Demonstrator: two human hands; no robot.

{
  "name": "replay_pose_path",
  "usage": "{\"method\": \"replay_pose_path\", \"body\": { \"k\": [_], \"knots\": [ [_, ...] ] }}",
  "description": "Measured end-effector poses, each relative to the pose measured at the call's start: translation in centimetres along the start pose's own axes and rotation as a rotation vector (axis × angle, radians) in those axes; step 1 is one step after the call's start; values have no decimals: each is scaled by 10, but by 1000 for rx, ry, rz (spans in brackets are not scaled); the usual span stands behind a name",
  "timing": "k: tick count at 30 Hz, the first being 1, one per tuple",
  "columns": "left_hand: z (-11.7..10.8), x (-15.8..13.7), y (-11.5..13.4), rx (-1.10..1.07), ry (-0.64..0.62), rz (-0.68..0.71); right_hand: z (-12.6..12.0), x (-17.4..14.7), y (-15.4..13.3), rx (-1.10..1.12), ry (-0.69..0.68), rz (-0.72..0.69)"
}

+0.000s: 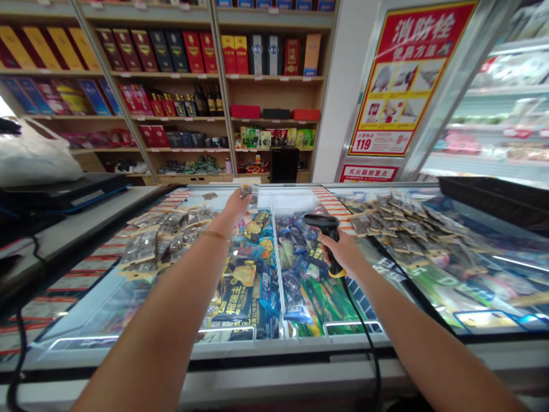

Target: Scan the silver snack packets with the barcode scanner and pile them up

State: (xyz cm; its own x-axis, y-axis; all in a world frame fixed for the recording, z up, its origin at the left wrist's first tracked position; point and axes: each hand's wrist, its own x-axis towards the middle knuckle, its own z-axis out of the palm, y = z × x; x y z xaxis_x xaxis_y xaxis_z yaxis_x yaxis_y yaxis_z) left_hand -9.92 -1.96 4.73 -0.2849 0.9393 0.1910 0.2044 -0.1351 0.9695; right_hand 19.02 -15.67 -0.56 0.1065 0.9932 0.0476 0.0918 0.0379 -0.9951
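Note:
My left hand is stretched out over the far part of the chest freezer, its fingers closed on a small clear packet. A black handheld barcode scanner is gripped in my right hand, its head pointing left and its cable hanging down towards me. To the left of my left arm, a pile of small packets with tan card edges lies on the glass lid. A larger pile of similar packets covers the lid on the right. Below my hands, bagged frozen goods fill the freezer.
A white plastic bag sits on dark equipment at the left. Shelves of boxed goods and bottles line the back wall. A long black object lies at the right, beside a lit display fridge. The scanner cable crosses the front rim.

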Motion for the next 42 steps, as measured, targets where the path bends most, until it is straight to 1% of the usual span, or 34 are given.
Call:
{"method": "replay_pose_path", "body": {
  "k": [1, 2, 4, 6, 8, 11, 13, 15, 19, 22, 27, 35, 39, 42],
  "knots": [
    [23, -10, -4, -81, -81, -77, 0, 0, 2, -8, 2, 0],
    [43, -20, -8, -155, -131, -114, 1, 0, 3, -18, 2, 0],
    [74, -36, -19, -211, -143, -142, 1, -1, 5, -43, -1, -2],
    [92, -47, -29, -183, -98, -116, 2, -2, 6, -76, -3, -14],
    [100, -52, -40, -137, -70, -55, 2, -3, 6, -111, -7, -27],
    [102, -51, -54, -166, -91, 10, 2, -6, 2, -152, -31, -21],
    [102, -49, -59, -235, -107, 0, 3, -9, -2, -168, -36, -10],
    [102, -47, -60, -276, -119, -39, 6, -12, -5, -188, -33, -3],
    [99, -45, -57, -333, -163, -121, 10, -17, -10, -228, -38, 8],
    [98, -47, -54, -370, -177, -144, 12, -19, -10, -247, -39, 13],
    [96, -49, -54, -366, -193, -138, 12, -19, -7, -231, -42, -17],
    [96, -48, -56, -386, -193, -141, 11, -21, -8, -225, -32, -21],
    [96, -49, -54, -353, -167, -130, 11, -21, -9, -245, -36, -24],
    [96, -50, -51, -367, -167, -149, 12, -22, -11, -239, -34, -27]
  ]
}}
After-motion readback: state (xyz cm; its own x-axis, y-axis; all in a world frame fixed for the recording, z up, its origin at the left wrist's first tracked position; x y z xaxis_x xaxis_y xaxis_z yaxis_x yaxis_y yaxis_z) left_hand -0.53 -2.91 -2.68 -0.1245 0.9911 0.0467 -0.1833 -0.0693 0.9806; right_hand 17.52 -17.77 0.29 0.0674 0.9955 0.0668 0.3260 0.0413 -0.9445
